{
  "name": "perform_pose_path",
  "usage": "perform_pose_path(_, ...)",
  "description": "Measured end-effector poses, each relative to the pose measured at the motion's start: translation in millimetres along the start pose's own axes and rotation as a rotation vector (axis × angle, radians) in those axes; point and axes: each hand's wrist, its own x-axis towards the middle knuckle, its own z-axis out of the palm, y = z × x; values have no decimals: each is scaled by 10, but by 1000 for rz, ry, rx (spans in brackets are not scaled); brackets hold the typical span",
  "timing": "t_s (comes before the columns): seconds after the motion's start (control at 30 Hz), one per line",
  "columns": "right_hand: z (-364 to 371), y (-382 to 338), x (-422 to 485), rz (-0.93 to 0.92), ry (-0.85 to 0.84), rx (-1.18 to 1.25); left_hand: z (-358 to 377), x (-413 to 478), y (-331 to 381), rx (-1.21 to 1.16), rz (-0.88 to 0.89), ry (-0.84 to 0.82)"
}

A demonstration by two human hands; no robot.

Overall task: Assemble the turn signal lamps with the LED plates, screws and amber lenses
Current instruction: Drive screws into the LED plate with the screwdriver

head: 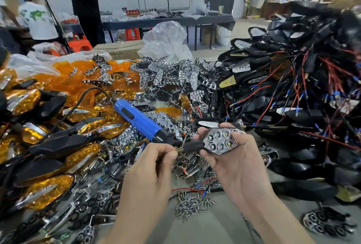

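Grey table [214, 230] heaped with amber lenses [58, 79] and black wired housings [293, 91].

One view only: a wide-angle camera worn on the head. It looked forward and down across the bench [205, 228], close in. Both forearms came in from the bottom edge. The lamp [220, 142], held in the left hand [154, 165] and right hand [234, 158], sat just below centre. Heaps of parts [88, 79] ran off both side edges, bent by the lens. The top third reached across the room to a far table [205, 20].
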Motion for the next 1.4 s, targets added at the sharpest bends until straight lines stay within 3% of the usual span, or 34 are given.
perform_pose_path(0.6, -41, 5, -18, 54, -92, 58, -24, -19, -39, 73, 8, -19)
perform_pose_path(0.9, -41, 55, 2, 84, -76, -25, -25, -9, 65, 229, 136, -20)
perform_pose_path(1.1, -82, 61, 46, 14, 65, -106, -35, -28, 31, 189, 150, -102)
perform_pose_path(1.23, -112, 5, 53, 8, 141, 41, -10, -37, 54, 261, 244, -80)
perform_pose_path(1.4, -71, -14, 12, -1, 152, 138, 41, -68, 56, 242, 171, -18)
